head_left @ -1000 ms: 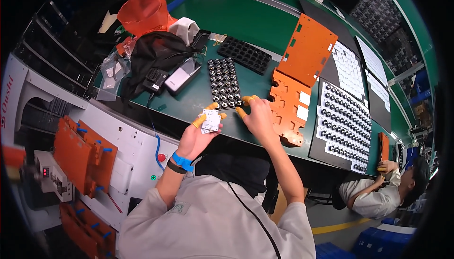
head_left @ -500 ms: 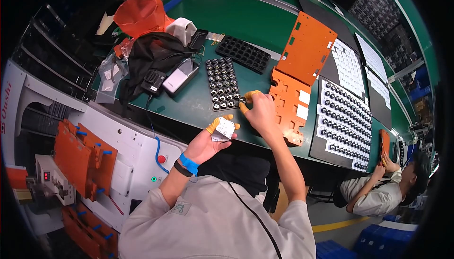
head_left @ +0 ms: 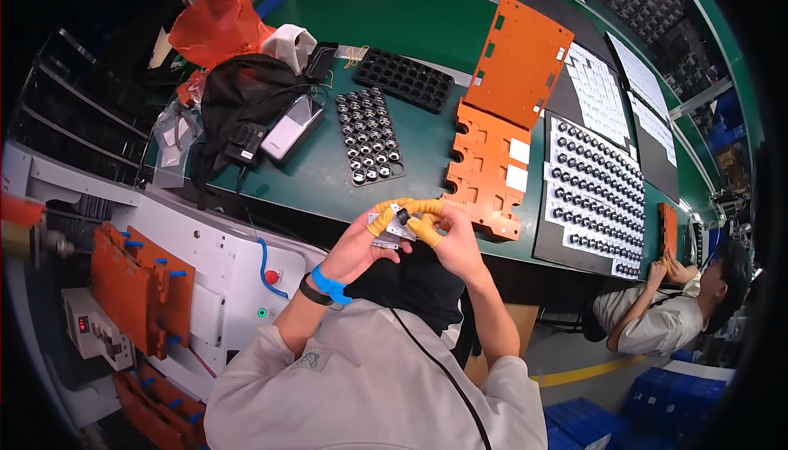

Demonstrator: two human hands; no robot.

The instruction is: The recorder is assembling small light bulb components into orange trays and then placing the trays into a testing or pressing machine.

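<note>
My left hand (head_left: 354,251), with yellow finger cots and a blue wrist strap (head_left: 329,285), holds small white circuit boards (head_left: 386,242), which look stacked. Over them, my right hand (head_left: 460,245), also in yellow finger cots, pinches a small black round part (head_left: 402,215). That part sits against the top board; whether it is seated there I cannot tell. Beyond my hands a tray (head_left: 397,172) carries rows of similar black round parts with shiny tops. A gap shows in its near right corner.
A black tray (head_left: 402,80) lies farther back. To the right stands an orange fixture (head_left: 484,175) with its lid raised, beside a dark mat bearing boards with black parts (head_left: 595,195). A white device (head_left: 291,130) and black cloth are at left. A co-worker (head_left: 657,314) works at far right.
My right hand has come from the parts tray to my left hand, bringing a black round part onto the white boards. The view has shifted slightly.
</note>
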